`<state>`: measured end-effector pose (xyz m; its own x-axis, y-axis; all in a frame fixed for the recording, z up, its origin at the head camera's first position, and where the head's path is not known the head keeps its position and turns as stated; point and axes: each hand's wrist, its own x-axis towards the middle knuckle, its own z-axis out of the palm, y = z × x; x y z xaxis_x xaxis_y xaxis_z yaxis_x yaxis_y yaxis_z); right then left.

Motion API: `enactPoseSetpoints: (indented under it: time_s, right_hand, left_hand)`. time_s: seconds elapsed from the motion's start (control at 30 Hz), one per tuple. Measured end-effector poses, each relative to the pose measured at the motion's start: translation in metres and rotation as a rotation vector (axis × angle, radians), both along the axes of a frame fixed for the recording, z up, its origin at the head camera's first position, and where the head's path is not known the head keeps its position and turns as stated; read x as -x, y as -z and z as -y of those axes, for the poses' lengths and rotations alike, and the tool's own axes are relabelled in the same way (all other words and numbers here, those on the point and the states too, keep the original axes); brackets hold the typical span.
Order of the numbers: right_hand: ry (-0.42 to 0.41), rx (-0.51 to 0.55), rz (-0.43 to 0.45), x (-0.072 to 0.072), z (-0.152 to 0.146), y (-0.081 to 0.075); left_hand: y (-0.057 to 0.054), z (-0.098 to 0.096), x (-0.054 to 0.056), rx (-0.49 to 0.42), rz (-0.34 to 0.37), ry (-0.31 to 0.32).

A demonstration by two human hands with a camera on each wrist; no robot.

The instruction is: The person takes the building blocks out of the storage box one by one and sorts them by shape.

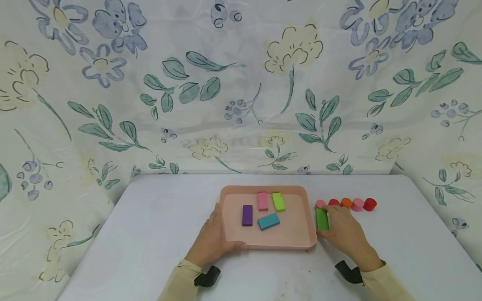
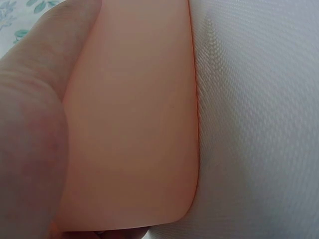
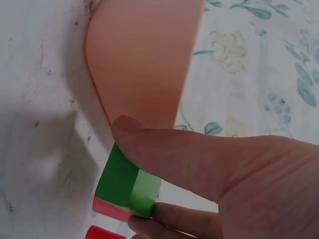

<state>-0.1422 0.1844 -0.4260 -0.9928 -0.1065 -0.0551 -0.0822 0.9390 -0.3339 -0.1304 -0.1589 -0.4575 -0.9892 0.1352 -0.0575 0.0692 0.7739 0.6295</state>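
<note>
My left hand [image 1: 212, 238] holds the front left corner of a peach-coloured tray [image 1: 311, 234]. Its fingers lie along the left side, and the thumb [image 2: 55, 55] runs along the front wall in the left wrist view. Just outside the tray's right wall, my right hand [image 1: 348, 232] pinches a green block [image 1: 321, 220] between thumb and fingers. In the right wrist view the green block [image 3: 119, 174] overlaps a pink piece, and the thumb tip is right at the tray wall. Inside the tray lie a purple block [image 1: 247, 215], a pink block [image 1: 262, 201], a lime block [image 1: 278, 202] and a blue block [image 1: 268, 221].
Several short cylinders stand in a row right of the tray, including an orange cylinder [image 1: 346, 203], a pink cylinder [image 1: 357, 204] and a red cylinder [image 1: 370, 204]. The white table [image 1: 158, 217] ends at a flowered cloth [image 1: 244, 83] behind it.
</note>
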Motion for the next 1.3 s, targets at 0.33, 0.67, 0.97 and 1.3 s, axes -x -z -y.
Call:
enactPoseSetpoints:
  time_s: [0.33, 0.67, 0.97, 1.3]
  right_hand:
    - [0.015, -0.013, 0.047, 0.003, 0.0, 0.005]
    - [-0.007, -0.013, 0.055, 0.003, 0.0, 0.009]
    - [-0.007, -0.014, 0.053, 0.004, -0.001, 0.013]
    - [-0.015, -0.018, 0.049, 0.005, -0.003, 0.018]
  left_hand:
    - [-0.001, 0.0, 0.0, -0.006, -0.008, 0.009]
    - [0.001, 0.002, 0.0, -0.021, -0.04, 0.017]
    - [0.002, 0.002, 0.0, -0.021, -0.048, 0.028]
    - [0.002, 0.002, 0.001, -0.014, -0.032, 0.022]
